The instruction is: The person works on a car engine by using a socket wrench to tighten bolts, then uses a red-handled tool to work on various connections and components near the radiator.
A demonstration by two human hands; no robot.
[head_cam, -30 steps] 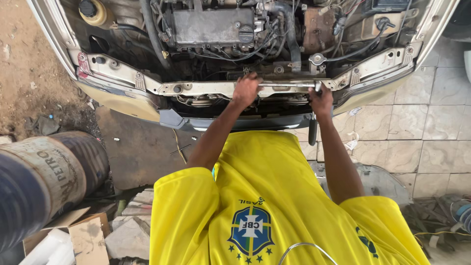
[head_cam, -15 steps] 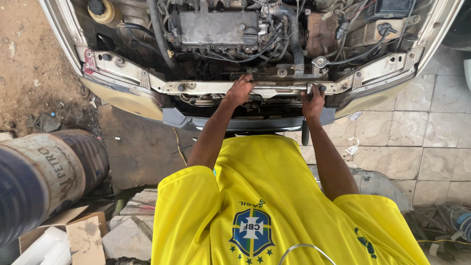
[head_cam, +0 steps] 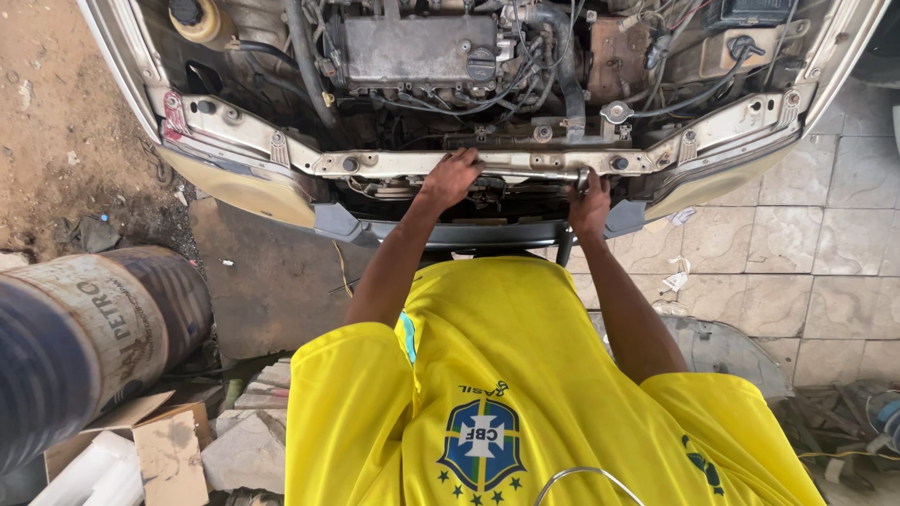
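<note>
Outdoors, bare dirt lies left and pale floor tiles point(head_cam: 778, 272) right. One car with an open engine bay point(head_cam: 422, 56) stands far; one oil drum point(head_cam: 84, 337) lies near left, cut off. The left hand point(head_cam: 452, 178) presses flat on the front crossmember point(head_cam: 506, 163). The right hand point(head_cam: 589, 208) is closed around a wrench point(head_cam: 582, 178), its handle mostly hidden.

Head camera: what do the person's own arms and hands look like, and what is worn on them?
Both arms are bare from above the elbow down. The left hand and right hand wear no gloves, rings or watch that can be seen. The short sleeves belong to a bright yellow jersey with green trim at the collar and a blue and green chest crest.
</note>
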